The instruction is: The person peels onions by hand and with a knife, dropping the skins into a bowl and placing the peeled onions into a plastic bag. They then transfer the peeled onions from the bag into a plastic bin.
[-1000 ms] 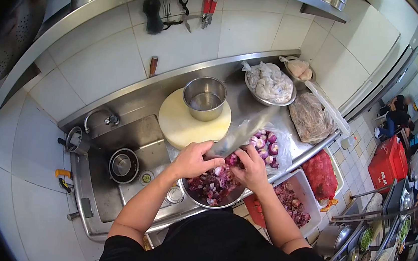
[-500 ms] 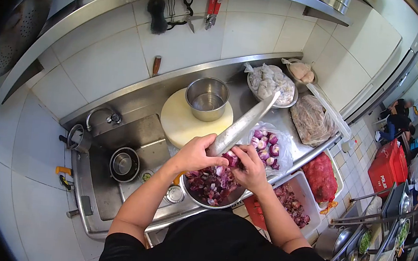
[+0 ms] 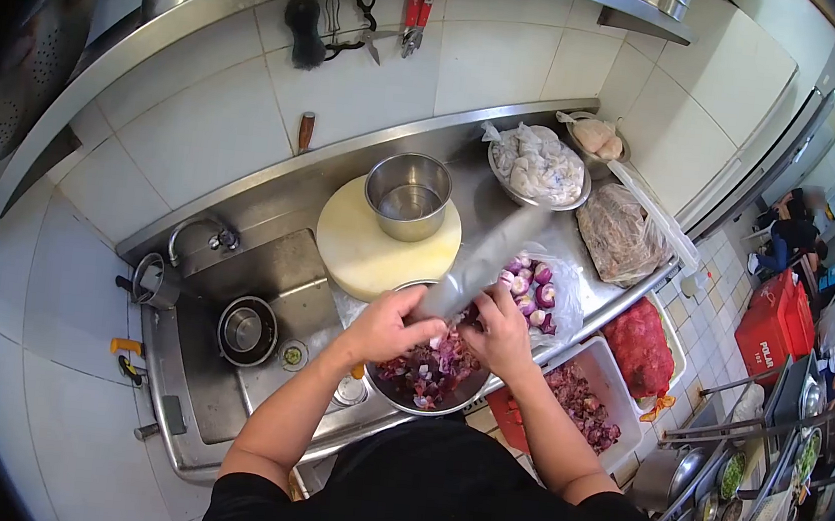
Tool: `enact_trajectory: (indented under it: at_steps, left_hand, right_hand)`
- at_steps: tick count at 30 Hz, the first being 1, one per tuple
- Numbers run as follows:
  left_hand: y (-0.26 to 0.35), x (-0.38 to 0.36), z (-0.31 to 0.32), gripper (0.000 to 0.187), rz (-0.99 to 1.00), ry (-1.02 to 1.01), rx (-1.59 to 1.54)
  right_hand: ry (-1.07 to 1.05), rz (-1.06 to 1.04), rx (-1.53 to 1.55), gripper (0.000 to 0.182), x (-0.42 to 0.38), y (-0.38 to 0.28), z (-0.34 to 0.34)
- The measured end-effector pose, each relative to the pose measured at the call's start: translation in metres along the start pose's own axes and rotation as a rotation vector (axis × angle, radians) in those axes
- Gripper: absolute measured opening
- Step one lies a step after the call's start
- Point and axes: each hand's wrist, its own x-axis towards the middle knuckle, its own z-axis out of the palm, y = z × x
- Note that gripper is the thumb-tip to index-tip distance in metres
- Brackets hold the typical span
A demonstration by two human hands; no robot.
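Observation:
My left hand [image 3: 389, 330] is closed around the near end of a wide-bladed knife [image 3: 483, 262]. Its blade slants up and away to the right, slightly blurred. Close beside the blade, my right hand [image 3: 498, 334] has its fingers curled round a red onion, mostly hidden by the fingers and blade. Both hands are over a metal bowl [image 3: 473, 398] that holds purple onion skins and scraps [image 3: 427, 374]. Just beyond my right hand, peeled red onions [image 3: 544, 295] lie in a clear plastic bag [image 3: 569, 275].
A steel pot [image 3: 408, 199] stands on a round cutting board [image 3: 338, 248]. The sink [image 3: 210, 381] is left. Bagged food [image 3: 538, 162] fills a bowl at the back. A white bin [image 3: 628, 421] of onion scraps and a red mesh sack [image 3: 640, 347] sit below the counter's right edge.
The knife blade has swung lower, its tip dropping. My left hand has shifted slightly left and down, and the onion between the hands is less visible.

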Motion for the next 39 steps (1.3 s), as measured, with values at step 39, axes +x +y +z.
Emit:
enact_trajectory:
  at_steps: [39]
  left_hand:
    - [-0.020,0.004,0.020,0.057,-0.175,0.048,0.082]
  right_hand:
    - [-0.045,0.343,0.434,0.060,-0.015,-0.013,0.019]
